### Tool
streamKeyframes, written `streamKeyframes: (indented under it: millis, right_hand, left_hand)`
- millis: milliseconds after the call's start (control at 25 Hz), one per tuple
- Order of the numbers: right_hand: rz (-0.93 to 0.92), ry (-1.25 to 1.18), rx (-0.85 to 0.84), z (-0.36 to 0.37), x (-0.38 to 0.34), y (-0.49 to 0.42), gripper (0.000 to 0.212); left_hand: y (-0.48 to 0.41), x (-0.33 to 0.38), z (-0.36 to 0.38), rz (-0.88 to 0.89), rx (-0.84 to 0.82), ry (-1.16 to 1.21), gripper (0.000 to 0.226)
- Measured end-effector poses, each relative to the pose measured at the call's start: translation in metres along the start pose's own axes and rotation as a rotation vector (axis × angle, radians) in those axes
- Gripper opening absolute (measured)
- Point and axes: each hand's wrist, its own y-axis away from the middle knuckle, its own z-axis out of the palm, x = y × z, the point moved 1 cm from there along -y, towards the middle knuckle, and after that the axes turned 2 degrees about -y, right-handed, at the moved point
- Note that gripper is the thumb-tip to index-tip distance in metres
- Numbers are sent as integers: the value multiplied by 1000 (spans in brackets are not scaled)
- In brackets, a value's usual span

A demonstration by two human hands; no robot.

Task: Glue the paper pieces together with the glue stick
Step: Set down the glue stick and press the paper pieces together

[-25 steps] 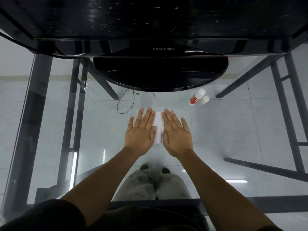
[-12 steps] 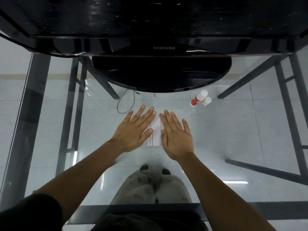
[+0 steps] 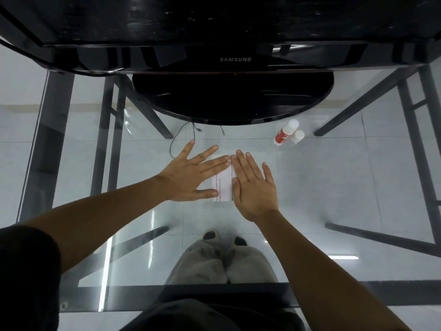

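Note:
White paper pieces [image 3: 223, 187] with lines of small print lie flat on the glass table, mostly covered by my hands. My left hand [image 3: 191, 175] rests flat with fingers spread, its fingertips over the paper's upper left. My right hand [image 3: 254, 185] lies flat, palm down, on the paper's right side. Neither hand grips anything. The red and white glue stick [image 3: 285, 133] lies on the table to the far right, with its white cap [image 3: 298, 136] beside it.
A black Samsung monitor [image 3: 235, 59] on a round black stand [image 3: 232, 96] fills the far side of the glass table [image 3: 334, 187]. A thin black cable [image 3: 181, 139] loops near my left hand. Below the glass are dark table legs, my knees and shoes.
My left hand has swung out to the left and rotated, so its fingers now point right across the paper. More of the paper shows between the hands. The right hand stayed put.

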Motion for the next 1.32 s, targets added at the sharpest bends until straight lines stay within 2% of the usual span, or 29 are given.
streamKeyframes:
  millis: [200,560,640,760,840,960,1320]
  right_hand:
    - [-4,9,-10,1,1,0,56]
    - [1,5,-9,2,0,0,56]
    - [-3,13,2,3,1,0,56]
    - [0,1,1,3,1,0,55]
    - [0,22,7,5,1,0,55]
    - [13,57,15,6,2,0,55]
    - [-71,-15,-45,-10,9,2,56]
  left_hand:
    - [18,11,6,99,1,-23,72]
    - [43,30,10,251,131,-54,66]
    - [43,34,8,100,163,45,60]
    - [34,59,4,-461,205,381,55]
    - [24,82,9,-675,163,457,53]
    - [13,98,13,-783,99,412,52]
    - [11,99,11,-786,123,386,52]
